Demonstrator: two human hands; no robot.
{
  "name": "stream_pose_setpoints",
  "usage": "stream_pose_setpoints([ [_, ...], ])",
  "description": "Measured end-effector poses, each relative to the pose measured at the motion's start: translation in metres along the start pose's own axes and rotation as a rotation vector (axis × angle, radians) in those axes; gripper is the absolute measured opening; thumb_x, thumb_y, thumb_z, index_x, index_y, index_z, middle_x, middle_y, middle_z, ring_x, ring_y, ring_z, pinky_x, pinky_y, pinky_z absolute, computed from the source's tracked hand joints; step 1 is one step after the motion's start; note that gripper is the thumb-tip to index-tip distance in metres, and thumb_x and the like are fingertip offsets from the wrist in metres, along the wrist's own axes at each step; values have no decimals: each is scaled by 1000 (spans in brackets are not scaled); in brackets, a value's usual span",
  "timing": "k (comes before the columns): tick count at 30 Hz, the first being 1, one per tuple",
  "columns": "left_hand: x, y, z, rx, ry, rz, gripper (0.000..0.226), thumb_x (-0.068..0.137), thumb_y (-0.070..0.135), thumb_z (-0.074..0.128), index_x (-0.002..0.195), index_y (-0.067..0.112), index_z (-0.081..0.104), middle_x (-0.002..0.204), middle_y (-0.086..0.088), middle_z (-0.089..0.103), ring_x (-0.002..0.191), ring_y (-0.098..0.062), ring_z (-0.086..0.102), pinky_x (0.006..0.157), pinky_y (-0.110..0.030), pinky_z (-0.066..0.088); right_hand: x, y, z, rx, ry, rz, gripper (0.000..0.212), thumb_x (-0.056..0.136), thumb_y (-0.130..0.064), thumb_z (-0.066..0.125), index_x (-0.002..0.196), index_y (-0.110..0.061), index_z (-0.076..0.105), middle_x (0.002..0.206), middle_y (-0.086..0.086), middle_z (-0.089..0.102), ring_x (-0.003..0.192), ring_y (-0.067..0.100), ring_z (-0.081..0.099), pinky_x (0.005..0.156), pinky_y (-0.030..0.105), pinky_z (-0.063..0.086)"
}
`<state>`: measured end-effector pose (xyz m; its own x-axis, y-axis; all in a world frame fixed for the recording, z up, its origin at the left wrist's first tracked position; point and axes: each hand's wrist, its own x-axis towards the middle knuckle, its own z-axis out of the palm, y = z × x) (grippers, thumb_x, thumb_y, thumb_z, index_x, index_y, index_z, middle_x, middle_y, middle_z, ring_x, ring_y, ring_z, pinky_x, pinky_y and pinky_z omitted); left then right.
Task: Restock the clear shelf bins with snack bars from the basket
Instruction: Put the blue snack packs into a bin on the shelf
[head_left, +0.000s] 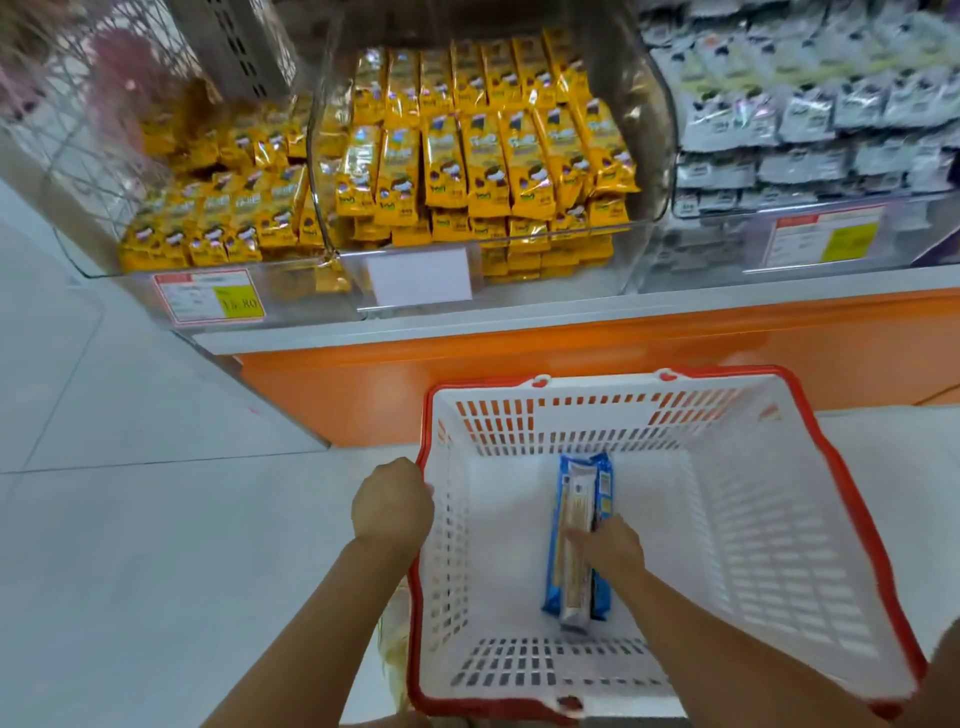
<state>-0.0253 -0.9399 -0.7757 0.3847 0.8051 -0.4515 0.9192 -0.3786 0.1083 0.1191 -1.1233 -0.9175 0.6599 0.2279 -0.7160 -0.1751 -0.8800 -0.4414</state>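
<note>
The right hand (608, 545) is down inside the basket (779, 545), its fingers bent across the near half of the bars (576, 499), which lie lengthwise on the basket floor: blue wrappers with a silvery one on top. The thumb and the grip under the hand are hidden, and the count of bars is unclear. The left hand (392, 504) is curled tight around the basket's red left rim. A pale yellowish thing (392, 639) beside that wall is too blurred to name. Beyond the basket stands the shelf (519, 358) with an orange base, bearing the clear bins (647, 130). Two hold yellow packs (488, 166), the right one grey packs (779, 104) cut off by the frame. The tags (208, 299) on the bin fronts are mostly unreadable.
</note>
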Motion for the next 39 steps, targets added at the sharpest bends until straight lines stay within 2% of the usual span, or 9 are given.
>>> stream_pose_setpoints([
  [3,2,4,-5,7,-19,-19,21,95,24,51,101,6,59,106,-8,65,99,-23,62,70,-25,41,-5,-5,17,-38,-7,-42,38,85,-26,69,110,-9,45,92,5,58,67,15,52,42,19,34],
  [7,4,5,-8,17,-30,-24,21,95,23,51,106,6,58,109,-7,64,101,-22,61,72,-24,42,-6,-6,43,-165,-15,-130,19,88,-21,67,87,-12,50,78,1,55,66,12,50,61,26,45],
  [10,5,3,-7,8,-30,-21,18,95,22,51,102,7,59,105,-7,65,96,-21,62,68,-23,42,-4,-4,52,-288,-88,-228,5,95,-7,52,94,-11,52,103,11,59,80,16,52,76,30,50],
  [15,7,2,-6,19,-33,-13,19,95,23,52,100,6,59,104,-8,65,96,-22,62,69,-25,42,-2,-7,43,-268,224,-118,61,85,-31,69,131,-6,38,134,16,37,117,30,41,95,37,42],
  [18,9,2,-4,30,-32,-13,19,96,22,52,104,7,59,107,-7,65,98,-22,62,70,-25,42,5,-2,42,-249,99,143,124,68,-54,79,150,-9,-3,151,18,10,136,38,24,107,52,32],
  [21,11,2,-2,41,-34,-11,19,96,22,51,105,8,59,107,-7,65,98,-22,62,72,-25,44,13,-1,51,-245,43,187,138,68,-50,81,147,-6,-24,156,18,-1,141,38,17,109,56,28],
  [29,10,3,-2,62,-30,-8,17,95,20,51,103,7,59,105,-6,65,96,-21,62,69,-24,44,27,10,43,21,81,192,89,68,-24,84,133,-3,27,124,23,45,105,35,51,86,41,49],
  [35,10,5,-1,76,-34,-38,16,94,16,53,107,9,60,109,-6,65,100,-20,63,75,-24,48,14,6,26,472,-198,259,54,72,-5,77,117,8,48,65,18,63,57,29,59,58,40,54],
  [39,5,11,-9,117,-47,-41,23,93,14,54,115,9,57,117,-6,62,108,-21,60,83,-27,49,-13,-11,7,816,-512,309,25,83,-6,67,104,4,56,79,19,66,69,33,64,59,40,58],
])
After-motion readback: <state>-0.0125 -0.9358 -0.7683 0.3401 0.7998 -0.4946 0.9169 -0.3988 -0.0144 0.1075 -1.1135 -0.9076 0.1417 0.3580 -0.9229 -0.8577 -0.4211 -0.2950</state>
